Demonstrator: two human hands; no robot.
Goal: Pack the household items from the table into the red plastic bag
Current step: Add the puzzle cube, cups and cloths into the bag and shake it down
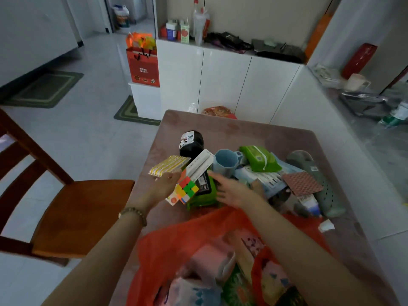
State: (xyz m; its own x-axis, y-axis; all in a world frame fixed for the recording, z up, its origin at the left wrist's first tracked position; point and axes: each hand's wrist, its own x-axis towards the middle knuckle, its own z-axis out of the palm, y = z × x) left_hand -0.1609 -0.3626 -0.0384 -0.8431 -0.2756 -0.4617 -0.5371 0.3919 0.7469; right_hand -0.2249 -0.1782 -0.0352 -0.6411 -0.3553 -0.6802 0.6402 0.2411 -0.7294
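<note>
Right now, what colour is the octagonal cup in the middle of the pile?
Light blue. The octagonal cup lies tipped on its side, seen in the head view.

Red, half see-through plastic bag (176, 244) on a dusty pink bench (254, 133); multicoloured puzzle cube (187, 189) with red, green, yellow and orange squares. Yellow-and-silver striped packet (169, 164), pale blue cup (225, 163), bright green wipes pack (259, 158), black bundle (191, 142), grey-green perforated clog (318, 180). Brown-red card with a dotted grid (302, 183).
</note>
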